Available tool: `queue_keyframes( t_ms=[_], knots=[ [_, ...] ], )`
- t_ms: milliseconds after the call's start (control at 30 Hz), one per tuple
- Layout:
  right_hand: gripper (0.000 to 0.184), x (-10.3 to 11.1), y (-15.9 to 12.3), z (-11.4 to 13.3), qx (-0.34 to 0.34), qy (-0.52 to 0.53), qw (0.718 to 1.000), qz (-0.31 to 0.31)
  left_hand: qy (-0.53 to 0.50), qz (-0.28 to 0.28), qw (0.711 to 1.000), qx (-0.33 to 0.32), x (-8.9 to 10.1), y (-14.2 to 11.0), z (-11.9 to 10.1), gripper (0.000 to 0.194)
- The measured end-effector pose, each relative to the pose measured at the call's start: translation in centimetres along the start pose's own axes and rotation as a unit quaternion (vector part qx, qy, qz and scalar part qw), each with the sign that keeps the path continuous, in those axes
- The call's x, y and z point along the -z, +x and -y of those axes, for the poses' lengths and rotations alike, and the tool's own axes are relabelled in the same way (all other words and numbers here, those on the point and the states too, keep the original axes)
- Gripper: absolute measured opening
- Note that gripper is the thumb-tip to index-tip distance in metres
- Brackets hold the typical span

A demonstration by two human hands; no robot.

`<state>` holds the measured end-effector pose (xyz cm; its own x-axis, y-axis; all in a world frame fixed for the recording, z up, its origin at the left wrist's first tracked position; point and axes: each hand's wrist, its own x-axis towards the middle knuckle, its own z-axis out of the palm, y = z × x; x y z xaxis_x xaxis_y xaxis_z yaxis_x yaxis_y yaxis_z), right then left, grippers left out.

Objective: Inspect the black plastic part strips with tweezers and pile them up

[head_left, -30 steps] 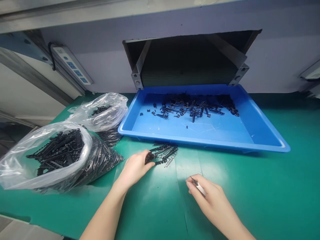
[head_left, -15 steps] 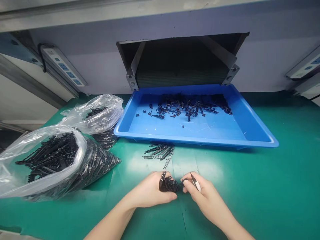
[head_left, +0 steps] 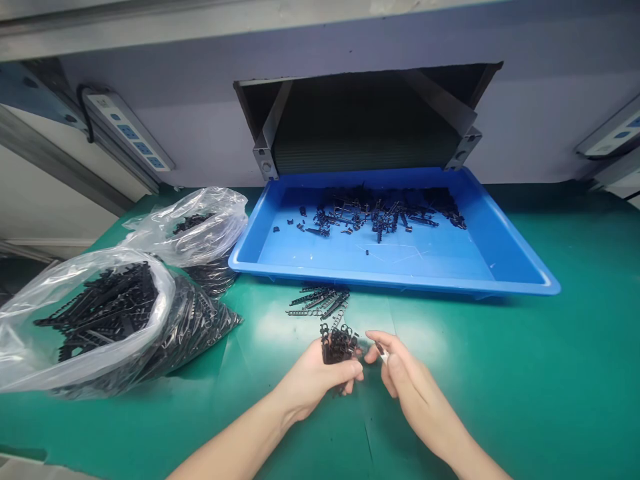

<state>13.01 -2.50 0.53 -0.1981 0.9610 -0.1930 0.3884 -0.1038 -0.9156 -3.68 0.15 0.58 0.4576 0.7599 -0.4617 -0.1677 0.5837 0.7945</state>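
Note:
Thumb and fingers of my left hand [head_left: 320,377] are closed round a bunch of black plastic parts [head_left: 339,343], whose toothed ends stick up. Just to its right, my right hand [head_left: 407,377] grips a small white tool with a dark pointed tip [head_left: 384,357]; its exact kind I cannot make out. A narrow gap separates the right fingertips from the bunch. Beyond the hands, several loose black toothed strips [head_left: 313,301] lie on the green tabletop.
A blue tray [head_left: 425,283] with scattered black pieces sits below a dark conveyor belt [head_left: 365,127]. On the left stand two clear plastic bags, the nearer bag [head_left: 167,293] and the farther bag [head_left: 220,233], both holding black parts. A power strip [head_left: 130,133] is fixed on the left.
My left hand has turned and risen slightly, bringing the bunch upright and farther from me. My right hand's index finger has extended, and the tool now sits lower between the fingers.

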Motion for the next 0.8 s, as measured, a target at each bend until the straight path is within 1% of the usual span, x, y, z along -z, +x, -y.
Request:
queue_keyframes(
  t_ms=[67, 100, 200, 333, 400, 500, 800],
  knots=[
    [0.042, 0.1, 0.0, 0.2, 0.039, -0.064, 0.997, 0.008, -0.007, -0.026, 1.000, -0.008, 0.3, 0.1, -0.2, 0.034],
    [0.039, 0.0, 0.1, 0.3, 0.059, -0.094, 0.994, 0.015, -0.006, -0.030, 0.999, -0.011, 0.4, 0.1, -0.2, 0.033],
    [0.036, -0.3, 0.2, 0.0, 0.111, -0.174, 0.978, 0.034, 0.008, -0.017, 1.000, -0.018, 0.7, 0.3, -0.1, 0.029],
    [0.035, -0.6, 0.5, -0.6, 0.167, -0.245, 0.955, 0.014, 0.033, -0.007, 0.999, -0.022, 1.0, 0.5, 0.1, 0.030],
    [0.033, -0.6, 0.6, -0.7, 0.191, -0.263, 0.946, 0.001, 0.049, -0.015, 0.998, -0.024, 1.0, 0.6, 0.0, 0.030],
    [0.031, -0.6, 0.7, -0.7, 0.208, -0.280, 0.937, -0.009, 0.068, -0.022, 0.997, -0.025, 1.0, 0.6, 0.0, 0.028],
    [0.029, -1.3, 0.7, -1.0, 0.211, -0.261, 0.941, -0.040, 0.089, -0.021, 0.995, -0.029, 1.1, 0.8, 0.0, 0.025]
  ],
)
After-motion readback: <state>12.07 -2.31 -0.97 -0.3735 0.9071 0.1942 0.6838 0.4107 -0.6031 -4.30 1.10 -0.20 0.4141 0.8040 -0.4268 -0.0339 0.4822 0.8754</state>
